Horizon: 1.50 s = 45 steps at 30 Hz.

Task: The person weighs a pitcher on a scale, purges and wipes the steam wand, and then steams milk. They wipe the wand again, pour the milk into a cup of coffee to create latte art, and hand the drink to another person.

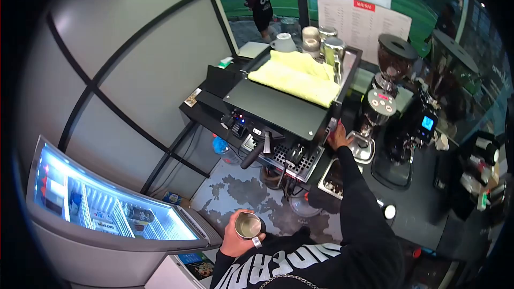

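My left hand (235, 241) is wrapped round a metal pitcher (248, 225), seen from above with its handle toward my body. My right hand (338, 137) reaches to the right side of the espresso machine (273, 108), near its front corner; its fingertips are partly hidden there, and what they hold, if anything, is unclear. A yellow towel (294, 75) lies on top of the machine. Below its front, a portafilter (252, 156) with a dark handle sticks out over the drip tray (310, 167).
Two coffee grinders (381, 101) stand right of the machine. Cups (285, 43) sit behind the towel. A lit fridge (107, 208) is at the lower left. A menu (364, 27) leans at the window, with a person (261, 0) outside. A knock box (333, 179) lies below my right forearm.
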Available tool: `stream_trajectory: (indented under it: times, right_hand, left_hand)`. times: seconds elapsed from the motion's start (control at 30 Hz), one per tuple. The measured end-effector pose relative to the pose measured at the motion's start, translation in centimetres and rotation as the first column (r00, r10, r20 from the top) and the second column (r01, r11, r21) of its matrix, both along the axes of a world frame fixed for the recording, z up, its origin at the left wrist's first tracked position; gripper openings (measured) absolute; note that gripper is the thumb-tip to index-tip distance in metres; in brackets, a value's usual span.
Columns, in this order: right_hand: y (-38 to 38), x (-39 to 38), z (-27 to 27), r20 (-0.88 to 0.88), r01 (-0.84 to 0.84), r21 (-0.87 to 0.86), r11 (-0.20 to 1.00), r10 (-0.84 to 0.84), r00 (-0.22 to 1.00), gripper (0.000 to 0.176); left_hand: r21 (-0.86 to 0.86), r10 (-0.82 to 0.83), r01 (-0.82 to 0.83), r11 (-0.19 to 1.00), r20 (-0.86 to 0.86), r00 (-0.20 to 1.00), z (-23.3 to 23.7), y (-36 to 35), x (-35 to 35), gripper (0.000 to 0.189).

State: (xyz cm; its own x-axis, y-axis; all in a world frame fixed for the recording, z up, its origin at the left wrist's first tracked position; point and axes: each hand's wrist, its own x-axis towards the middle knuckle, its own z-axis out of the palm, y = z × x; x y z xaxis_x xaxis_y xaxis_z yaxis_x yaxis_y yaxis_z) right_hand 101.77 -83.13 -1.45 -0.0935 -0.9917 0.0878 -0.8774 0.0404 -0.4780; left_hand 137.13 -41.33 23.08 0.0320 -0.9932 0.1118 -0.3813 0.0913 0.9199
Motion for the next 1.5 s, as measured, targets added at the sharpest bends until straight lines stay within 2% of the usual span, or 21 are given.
stream_trajectory:
  times: [0.1, 0.17, 0.2, 0.23, 0.3, 0.37, 0.43, 0.47, 0.5, 0.57, 0.63, 0.7, 0.83, 0.97, 1.1, 1.23, 1.3, 1.37, 1.43, 1.47, 1.5]
  right_hand:
    - [1.2, -0.8, 4.2, 0.021, -0.043, 0.006, 0.999, 0.043, 0.999, 0.101]
    - [0.2, -2.3, 3.7, 0.147, -0.185, -0.055, 0.981, 0.191, 0.971, 0.087]
    - [0.2, -2.2, 3.6, 0.103, -0.196, -0.125, 0.973, 0.209, 0.972, 0.067]
    - [0.1, -2.2, 3.4, 0.101, -0.2, -0.129, 0.971, 0.214, 0.972, 0.067]
    - [-0.5, -2.4, 2.4, 0.369, -0.092, -0.232, 0.968, 0.176, 0.913, 0.053]
    - [-0.8, -1.6, 2.7, 0.349, -0.003, -0.251, 0.968, 0.093, 0.933, 0.045]
    - [1.4, 0.2, 5.8, 0.5, 0.04, -0.036, 0.999, -0.017, 0.866, 0.041]
    - [1.5, 0.6, 5.4, 0.369, 0.027, -0.227, 0.973, 0.061, 0.928, 0.035]
    - [1.2, 0.3, 5.3, 0.367, 0.028, -0.221, 0.975, 0.057, 0.929, 0.035]
    - [0.7, -0.4, 6.4, 0.526, -0.001, 0.111, 0.994, -0.058, 0.848, 0.057]
    - [0.2, -1.7, 3.5, 0.41, -0.04, -0.043, 0.998, 0.054, 0.91, 0.052]
    - [1.3, -2.0, 3.4, 0.189, -0.017, -0.418, 0.908, 0.106, 0.976, 0.042]
    - [8.9, -0.8, 6.7, 0.277, 0.038, -0.562, 0.827, 0.144, 0.95, 0.024]
    - [21.0, 1.3, 9.6, 0.53, 0.05, -0.398, 0.916, 0.185, 0.828, 0.013]
    - [30.1, 5.7, 7.5, 0.915, -0.045, -0.09, 0.995, 0.101, 0.392, 0.018]
    - [35.1, 10.7, 8.9, 0.971, -0.418, 0.12, 0.9, -0.019, 0.238, 0.034]
    - [36.1, 13.0, 9.1, 0.967, -0.439, 0.25, 0.863, -0.198, 0.163, 0.044]
    - [36.2, 14.6, 9.0, 0.944, -0.411, 0.329, 0.85, -0.295, 0.145, 0.054]
    - [36.0, 15.0, 7.5, 0.912, -0.401, 0.275, 0.874, -0.106, 0.395, 0.062]
    - [36.2, 15.8, 7.6, 0.949, -0.349, 0.259, 0.9, -0.17, 0.265, 0.066]
    - [36.5, 16.4, 7.7, 0.943, -0.291, 0.277, 0.916, -0.2, 0.266, 0.066]
  left_hand:
    - [-0.011, -0.019, 0.019, 1.0, 0.008, 1.0, 0.1, -0.2, 0.1, 0.085]
    - [-0.003, -0.027, 0.027, 1.0, 0.008, 1.0, -0.1, -0.3, -0.3, 0.085]
    - [-0.004, -0.03, 0.03, 1.0, -0.008, 1.0, -0.1, -0.2, -0.4, 0.085]
    - [-0.004, -0.034, 0.034, 0.999, -0.023, 0.999, -0.1, -0.2, -0.4, 0.085]
    - [0.002, -0.02, 0.02, 1.0, -0.028, 0.999, -0.4, 0.1, -0.6, 0.085]
    - [0.015, -0.005, 0.005, 1.0, -0.033, 0.999, -0.6, 0.3, -0.6, 0.085]
    - [0.031, -0.006, 0.007, 1.0, -0.044, 0.999, -0.9, 0.6, -0.6, 0.085]
    - [0.037, -0.006, 0.007, 0.999, -0.046, 0.999, -1.0, 0.8, -0.5, 0.085]
    - [0.032, 0.001, 0.001, 0.999, -0.033, 0.999, -1.1, 0.9, -0.5, 0.085]
    - [0.034, 0.001, 0.0, 0.999, -0.028, 1.0, -1.3, 0.8, -0.6, 0.085]
    - [0.084, -0.007, 0.01, 0.996, -0.041, 0.999, -1.6, 0.6, -0.5, 0.087]
    - [0.077, -0.022, 0.028, 0.997, -0.084, 0.996, -2.4, 0.3, -0.6, 0.086]
    - [0.043, -0.081, 0.084, 0.996, -0.071, 0.994, -3.0, -1.0, -0.5, 0.087]
    - [-0.047, -0.158, 0.167, 0.985, 0.143, 0.977, -5.0, -3.1, 0.4, 0.085]
    - [0.159, -0.252, 0.252, 0.955, -0.02, 0.968, -6.4, -4.9, 1.0, 0.09]
    - [0.169, -0.356, 0.353, 0.92, -0.011, 0.934, -10.2, -7.1, 1.6, 0.091]
    - [0.176, -0.389, 0.4, 0.9, -0.09, 0.917, -12.6, -8.1, 1.7, 0.091]
    - [0.142, -0.444, 0.447, 0.883, -0.056, 0.894, -14.3, -9.4, 1.8, 0.091]
    - [0.136, -0.456, 0.465, 0.875, -0.093, 0.885, -16.6, -10.5, 2.0, 0.09]
    - [0.135, -0.485, 0.495, 0.858, -0.099, 0.869, -16.7, -11.2, 2.0, 0.089]
    - [0.13, -0.514, 0.524, 0.842, -0.106, 0.851, -16.5, -12.0, 1.9, 0.088]
